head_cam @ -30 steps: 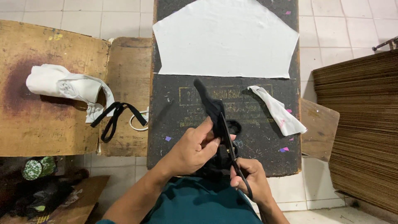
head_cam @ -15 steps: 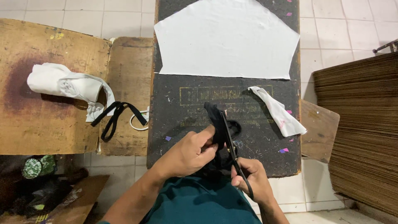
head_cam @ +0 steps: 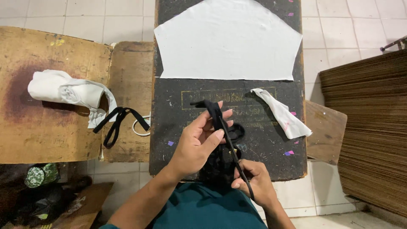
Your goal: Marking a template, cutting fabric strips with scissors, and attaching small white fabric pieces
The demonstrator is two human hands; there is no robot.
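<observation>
My left hand (head_cam: pixel 197 144) pinches the upper part of a long black fabric strap (head_cam: pixel 218 121) between thumb and fingers, over the near half of a dark worn board (head_cam: pixel 263 148). The strap runs down and right into my right hand (head_cam: pixel 254 184), which is closed around its lower part, and the end sticks out below the fist. More black fabric (head_cam: pixel 216 163) bunches under both hands, with a dark loop (head_cam: pixel 237 129) beside my left fingers. I cannot tell whether a tool lies in that bunch.
A large white cut fabric panel (head_cam: pixel 229 42) lies on the board's far half, with a small white scrap (head_cam: pixel 282 112) to its right. On wooden boards to the left lie a rolled white cloth (head_cam: pixel 63 91) and another black strap (head_cam: pixel 118 123). Stacked cardboard (head_cam: pixel 369 127) stands to the right.
The strap's top end has come down toward me, and my left fingers have slid higher along it. My right hand has shifted slightly lower.
</observation>
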